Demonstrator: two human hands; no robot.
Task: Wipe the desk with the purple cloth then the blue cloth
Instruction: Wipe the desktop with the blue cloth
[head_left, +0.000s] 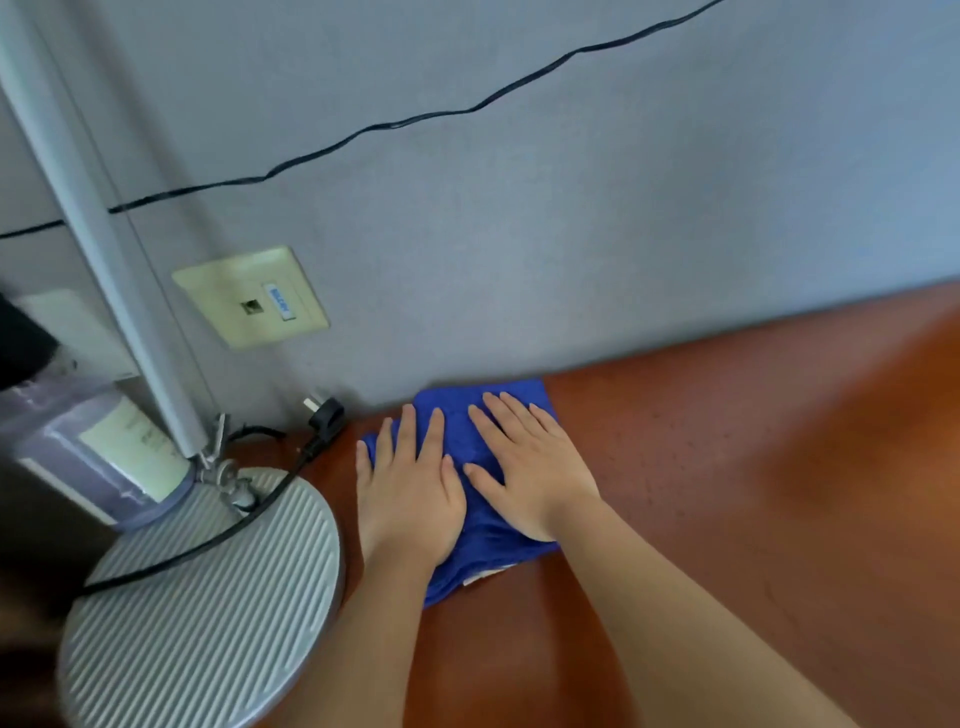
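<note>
The blue cloth (485, 540) lies folded on the reddish-brown desk (727, 467), its far edge against the grey partition wall. My left hand (410, 493) presses flat on the cloth's left part, fingers straight and pointing toward the wall. Beside it my right hand (530, 467) lies flat on the cloth's right part, fingers spread. Both thumbs nearly meet over the middle of the cloth. The purple cloth is not in view.
A round ribbed grey lamp base (208, 613) with its pole (98, 234) stands at the left, a black cable (218, 540) and plug (324, 415) across it. Behind it sits a purple-tinted container (93, 452). A wall socket plate (252, 296) is on the partition.
</note>
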